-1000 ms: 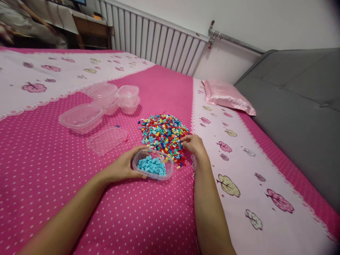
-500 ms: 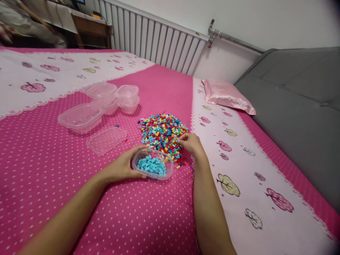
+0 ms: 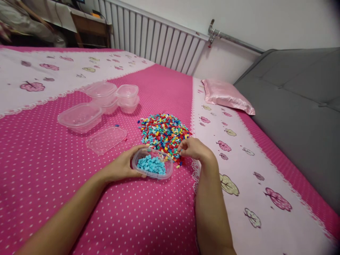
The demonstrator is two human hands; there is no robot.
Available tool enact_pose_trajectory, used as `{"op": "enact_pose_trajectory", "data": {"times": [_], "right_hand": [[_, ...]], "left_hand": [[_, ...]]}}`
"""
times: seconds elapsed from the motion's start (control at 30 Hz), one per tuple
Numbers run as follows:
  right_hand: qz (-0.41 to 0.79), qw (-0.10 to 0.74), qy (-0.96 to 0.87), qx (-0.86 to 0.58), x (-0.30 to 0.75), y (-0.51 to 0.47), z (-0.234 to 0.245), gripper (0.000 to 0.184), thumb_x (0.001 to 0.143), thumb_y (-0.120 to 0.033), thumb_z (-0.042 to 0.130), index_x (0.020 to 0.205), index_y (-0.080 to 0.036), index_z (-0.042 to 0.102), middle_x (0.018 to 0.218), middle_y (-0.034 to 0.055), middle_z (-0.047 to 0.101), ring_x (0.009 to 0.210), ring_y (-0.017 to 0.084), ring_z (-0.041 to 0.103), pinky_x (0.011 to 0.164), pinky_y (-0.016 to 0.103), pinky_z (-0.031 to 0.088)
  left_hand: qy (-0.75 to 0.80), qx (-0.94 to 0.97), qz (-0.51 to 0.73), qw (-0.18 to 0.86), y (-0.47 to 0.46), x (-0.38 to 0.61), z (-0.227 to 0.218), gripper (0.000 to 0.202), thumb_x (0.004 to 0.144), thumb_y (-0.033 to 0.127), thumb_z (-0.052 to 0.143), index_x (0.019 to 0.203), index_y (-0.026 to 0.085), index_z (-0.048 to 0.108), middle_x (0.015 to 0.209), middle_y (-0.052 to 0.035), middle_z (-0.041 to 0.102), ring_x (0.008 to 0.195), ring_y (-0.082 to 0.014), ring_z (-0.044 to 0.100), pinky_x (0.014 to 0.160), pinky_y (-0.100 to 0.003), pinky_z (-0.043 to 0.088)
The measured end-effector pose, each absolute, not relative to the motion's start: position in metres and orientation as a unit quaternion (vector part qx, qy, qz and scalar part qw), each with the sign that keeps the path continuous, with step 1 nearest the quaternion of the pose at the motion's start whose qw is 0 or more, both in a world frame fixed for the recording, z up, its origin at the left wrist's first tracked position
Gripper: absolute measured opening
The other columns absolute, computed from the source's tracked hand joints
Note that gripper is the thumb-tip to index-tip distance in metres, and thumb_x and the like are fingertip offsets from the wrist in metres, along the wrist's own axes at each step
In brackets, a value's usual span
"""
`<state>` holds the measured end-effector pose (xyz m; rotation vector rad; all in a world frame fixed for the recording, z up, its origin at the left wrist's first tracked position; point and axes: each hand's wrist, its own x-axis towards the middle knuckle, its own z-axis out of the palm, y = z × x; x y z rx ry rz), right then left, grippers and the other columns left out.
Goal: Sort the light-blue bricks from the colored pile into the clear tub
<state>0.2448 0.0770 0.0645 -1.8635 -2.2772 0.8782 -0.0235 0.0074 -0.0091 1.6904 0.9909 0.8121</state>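
Note:
My left hand (image 3: pixel 122 165) grips the near left side of a small clear plastic tub (image 3: pixel 153 164) holding light blue bricks. The tub rests on the pink dotted bedspread (image 3: pixel 53 177). Just beyond it lies a heap of small mixed-colour bricks (image 3: pixel 164 131). My right hand (image 3: pixel 193 149) hovers at the heap's near right edge, just right of the tub, its fingers pinched together; what they hold is too small to make out.
A loose clear lid (image 3: pixel 106 140) lies left of the heap. Behind it stand several empty clear tubs (image 3: pixel 80 117), some stacked (image 3: pixel 128 98). A pink pillow (image 3: pixel 227 96) lies at the back right, beside a grey headboard (image 3: pixel 300 113). A radiator (image 3: pixel 154 40) lines the wall.
My right hand has drawn back from the heap toward the tub's right rim, fingers pinched. The left hand and tub have stayed put.

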Motion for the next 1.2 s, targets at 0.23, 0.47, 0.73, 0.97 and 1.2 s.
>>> {"op": "enact_pose_trajectory", "data": {"times": [0.23,0.47,0.73,0.97,1.2], "right_hand": [[0.282,-0.015,-0.720,-0.634,0.238,0.080,0.058,0.020,0.053,-0.015,0.078,0.070,-0.016,0.070,0.065,-0.0002,0.067,0.062,0.012,0.059,0.053,0.021,0.038],[0.256,-0.023,-0.736,-0.626,0.234,0.078,0.054,0.026,0.044,-0.012,0.082,0.061,-0.018,0.064,0.056,-0.0022,0.061,0.056,0.013,0.056,0.049,0.022,0.034],[0.233,-0.052,-0.753,-0.613,0.228,0.076,0.056,0.018,0.051,-0.006,0.072,0.050,-0.018,0.058,0.049,-0.0008,0.057,0.053,0.013,0.053,0.048,0.022,0.031],[0.251,-0.011,-0.767,-0.591,0.236,0.080,0.058,0.011,0.059,-0.007,0.062,0.061,-0.016,0.067,0.057,0.0000,0.062,0.056,0.012,0.055,0.051,0.022,0.035],[0.366,0.164,-0.702,-0.588,0.240,0.093,0.042,0.010,0.063,-0.011,0.061,0.068,-0.014,0.070,0.056,-0.0006,0.065,0.056,0.013,0.061,0.056,0.020,0.044]], "left_hand": [[0.407,0.695,0.335,0.489,0.008,-0.024,-0.010,0.081,0.063,0.033,0.081,0.131,0.021,0.039,0.132,-0.0115,0.056,0.120,-0.0282,0.054,0.101,-0.045,0.044],[0.404,0.691,0.337,0.495,0.008,-0.023,-0.010,0.081,0.062,0.033,0.082,0.131,0.022,0.040,0.132,-0.0116,0.055,0.121,-0.0292,0.053,0.102,-0.046,0.043],[0.405,0.686,0.338,0.501,0.007,-0.022,-0.009,0.081,0.062,0.032,0.082,0.130,0.021,0.040,0.132,-0.0123,0.055,0.121,-0.0286,0.053,0.101,-0.046,0.044],[0.406,0.693,0.336,0.491,0.007,-0.024,-0.010,0.080,0.063,0.032,0.081,0.130,0.022,0.039,0.131,-0.0116,0.056,0.120,-0.0285,0.054,0.100,-0.045,0.044],[0.401,0.692,0.338,0.496,0.007,-0.024,-0.008,0.079,0.063,0.033,0.082,0.129,0.021,0.040,0.131,-0.0120,0.055,0.122,-0.0287,0.053,0.103,-0.046,0.042]]}}
